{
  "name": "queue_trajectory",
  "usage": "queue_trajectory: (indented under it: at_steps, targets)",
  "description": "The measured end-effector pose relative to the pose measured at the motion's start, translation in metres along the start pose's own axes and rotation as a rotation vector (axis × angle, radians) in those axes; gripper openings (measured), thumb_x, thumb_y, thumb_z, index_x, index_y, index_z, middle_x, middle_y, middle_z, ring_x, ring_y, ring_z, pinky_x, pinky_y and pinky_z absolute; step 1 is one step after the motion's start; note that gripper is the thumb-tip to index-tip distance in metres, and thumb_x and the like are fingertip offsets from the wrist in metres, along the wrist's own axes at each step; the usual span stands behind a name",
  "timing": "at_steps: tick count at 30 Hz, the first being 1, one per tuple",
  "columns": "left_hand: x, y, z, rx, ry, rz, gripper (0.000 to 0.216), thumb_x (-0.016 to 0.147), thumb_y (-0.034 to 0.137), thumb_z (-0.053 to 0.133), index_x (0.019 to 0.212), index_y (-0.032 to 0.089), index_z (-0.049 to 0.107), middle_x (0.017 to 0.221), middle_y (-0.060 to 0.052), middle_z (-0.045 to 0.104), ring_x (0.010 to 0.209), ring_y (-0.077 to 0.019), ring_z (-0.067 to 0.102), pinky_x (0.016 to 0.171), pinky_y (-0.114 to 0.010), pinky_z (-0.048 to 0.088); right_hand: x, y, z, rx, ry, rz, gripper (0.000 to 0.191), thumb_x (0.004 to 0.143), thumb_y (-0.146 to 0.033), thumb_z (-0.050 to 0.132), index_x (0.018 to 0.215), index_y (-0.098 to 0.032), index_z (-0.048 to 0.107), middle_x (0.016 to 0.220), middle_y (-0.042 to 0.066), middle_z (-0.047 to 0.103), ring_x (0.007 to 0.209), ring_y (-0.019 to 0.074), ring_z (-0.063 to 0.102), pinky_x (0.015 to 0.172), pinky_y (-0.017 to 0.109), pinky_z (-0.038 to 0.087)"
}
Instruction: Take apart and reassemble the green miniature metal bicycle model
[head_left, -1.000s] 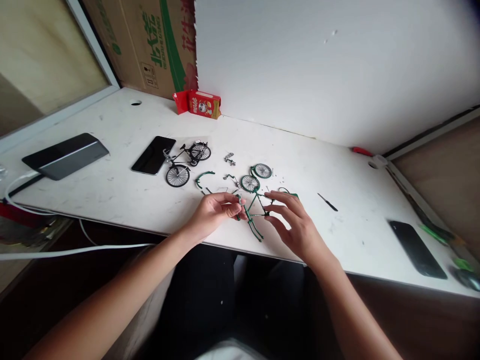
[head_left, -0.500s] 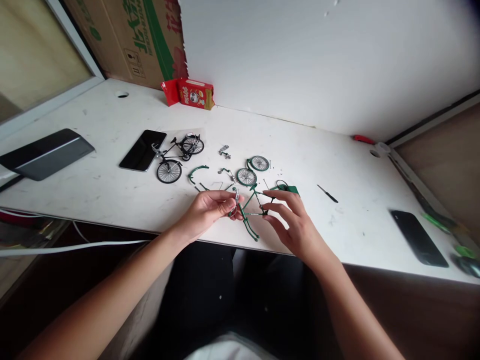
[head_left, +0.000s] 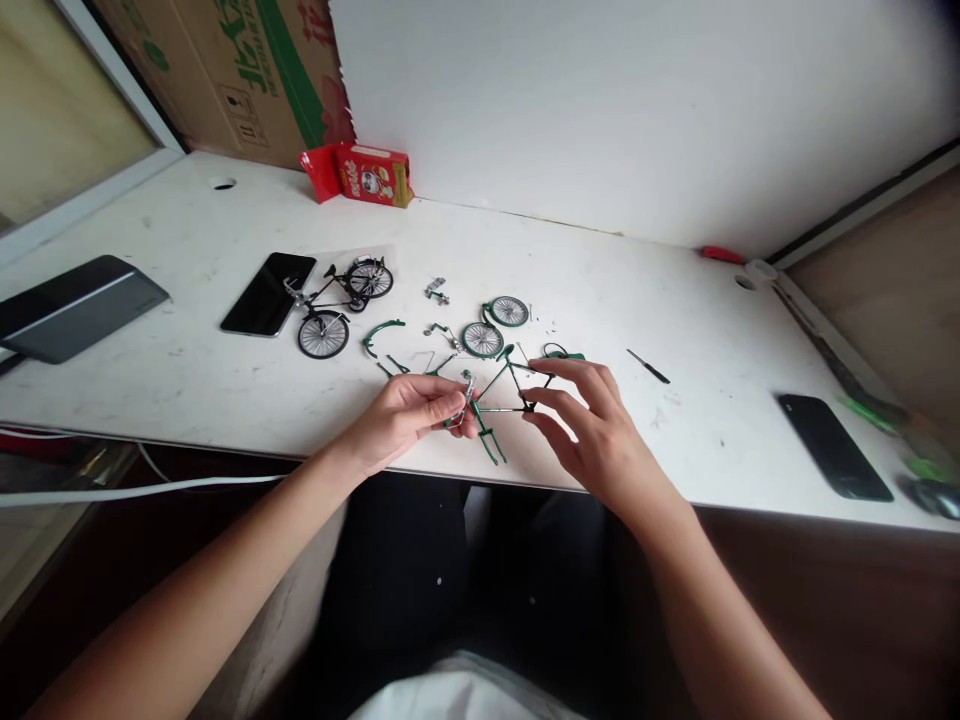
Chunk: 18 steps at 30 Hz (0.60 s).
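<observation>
Between the thumb and fingers of my left hand (head_left: pixel 409 415) is a silver miniature handlebar (head_left: pixel 468 388), held at the front end of a green toy bicycle frame (head_left: pixel 499 408). My right hand (head_left: pixel 589 415) grips the rear of that frame with thumb and fingertips, and the small saddle (head_left: pixel 505 353) points up between the hands. The green fork (head_left: pixel 491 445) sticks out toward me. Whether the handlebar sits in the frame's head is hidden by my left fingers. Just beyond lie two loose wheels with green fenders (head_left: pixel 482 339) and a curved green fender (head_left: pixel 381 334).
An assembled black toy bicycle (head_left: pixel 324 333) stands left, near a phone (head_left: pixel 270 292). Small silver parts (head_left: pixel 436 291) lie beyond the wheels. A thin knife-like tool (head_left: pixel 648 366) and a dark flat device (head_left: pixel 834 447) are to the right. A red box (head_left: pixel 375 176) stands at the back.
The whole view has shifted slightly, so everything appears a little higher and further left. Both hands keep their grip, and the bicycle frame has tilted only slightly.
</observation>
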<state>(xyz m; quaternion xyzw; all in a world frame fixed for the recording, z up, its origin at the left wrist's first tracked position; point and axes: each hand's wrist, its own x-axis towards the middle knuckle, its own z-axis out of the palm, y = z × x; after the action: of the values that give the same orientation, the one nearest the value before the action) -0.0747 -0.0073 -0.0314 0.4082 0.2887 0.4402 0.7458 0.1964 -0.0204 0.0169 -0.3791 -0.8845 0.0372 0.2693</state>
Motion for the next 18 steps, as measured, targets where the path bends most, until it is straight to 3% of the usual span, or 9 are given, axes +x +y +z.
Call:
queue_trajectory:
  at_steps: [6, 9, 14, 18]
  targets:
    - [0.002, -0.001, 0.003, 0.018, 0.116, 0.041, 0.028, 0.092, 0.038, 0.086, 0.104, 0.014, 0.079, 0.096, -0.009, 0.078, 0.083, -0.0194, 0.076, 0.075, -0.029, 0.053, -0.003, 0.005, 0.005, -0.064, 0.107, 0.004, 0.029, 0.100, -0.017, 0.074, 0.126, -0.028, 0.067, 0.138, 0.015, 0.063, 0.119, 0.0328, 0.063, 0.097, 0.057, 0.062]
    - [0.002, -0.004, 0.008, 0.138, 0.180, 0.101, 0.026, 0.098, 0.040, 0.077, 0.103, 0.014, 0.075, 0.090, -0.006, 0.072, 0.072, -0.0149, 0.067, 0.066, -0.027, 0.046, -0.003, 0.009, 0.009, -0.066, 0.166, 0.009, 0.028, 0.099, -0.018, 0.076, 0.124, -0.028, 0.068, 0.133, 0.014, 0.063, 0.113, 0.0310, 0.063, 0.092, 0.054, 0.063]
    - [-0.003, -0.004, 0.017, 0.200, 0.268, 0.213, 0.031, 0.105, 0.045, 0.065, 0.095, 0.016, 0.070, 0.093, -0.004, 0.063, 0.068, -0.0113, 0.048, 0.065, -0.027, 0.040, -0.003, 0.010, 0.016, -0.038, 0.195, 0.008, 0.028, 0.097, -0.017, 0.077, 0.122, -0.029, 0.069, 0.130, 0.013, 0.063, 0.115, 0.0305, 0.064, 0.091, 0.052, 0.064]
    - [-0.008, -0.003, 0.020, 0.440, 0.261, 0.153, 0.039, 0.104, 0.054, 0.066, 0.107, 0.017, 0.076, 0.080, -0.001, 0.056, 0.071, -0.0145, 0.048, 0.064, -0.027, 0.039, -0.004, 0.007, 0.018, -0.045, 0.259, 0.014, 0.031, 0.095, -0.016, 0.079, 0.121, -0.028, 0.069, 0.131, 0.012, 0.063, 0.114, 0.0299, 0.065, 0.090, 0.051, 0.064]
